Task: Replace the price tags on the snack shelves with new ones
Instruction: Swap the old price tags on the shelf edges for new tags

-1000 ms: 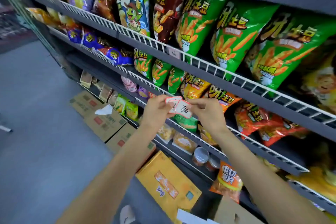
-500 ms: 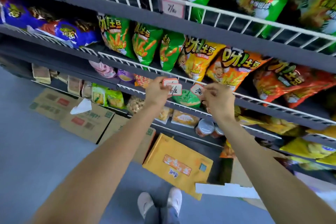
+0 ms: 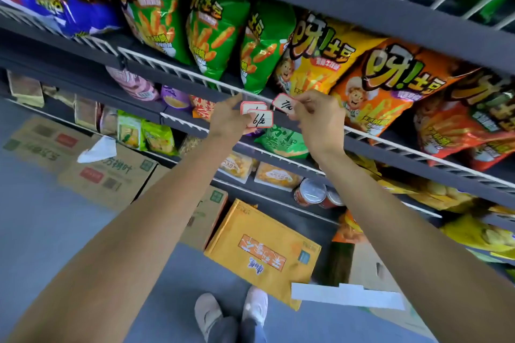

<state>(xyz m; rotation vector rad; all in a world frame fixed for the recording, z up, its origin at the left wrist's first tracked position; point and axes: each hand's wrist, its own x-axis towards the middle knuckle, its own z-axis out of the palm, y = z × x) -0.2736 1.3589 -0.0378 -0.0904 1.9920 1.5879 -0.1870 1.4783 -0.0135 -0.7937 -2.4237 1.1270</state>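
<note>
Both my hands are up at the white wire rail (image 3: 178,71) that fronts the grey snack shelf (image 3: 390,153). My left hand (image 3: 230,121) pinches a small stack of white, red-bordered paper price tags (image 3: 257,117); the front one reads 6 in black handwriting, and another peeks out behind it. My right hand (image 3: 317,117) pinches a single red-bordered tag (image 3: 284,103) marked 7, held tilted right against the rail, just beside the stack but not touching it.

Behind the rail stand green potato-stick bags (image 3: 214,33), then a yellow bag (image 3: 315,56) and an orange bag (image 3: 376,86) directly behind my right hand. Purple-blue bags (image 3: 64,3) lie further left. Lower shelves hold smaller packets and red clear-lidded cups (image 3: 309,192). On the grey floor (image 3: 41,231) sit brown cardboard cartons (image 3: 106,175), a yellow carton (image 3: 262,248) and a white paper strip (image 3: 348,295), with my pale shoes (image 3: 206,315) below.
</note>
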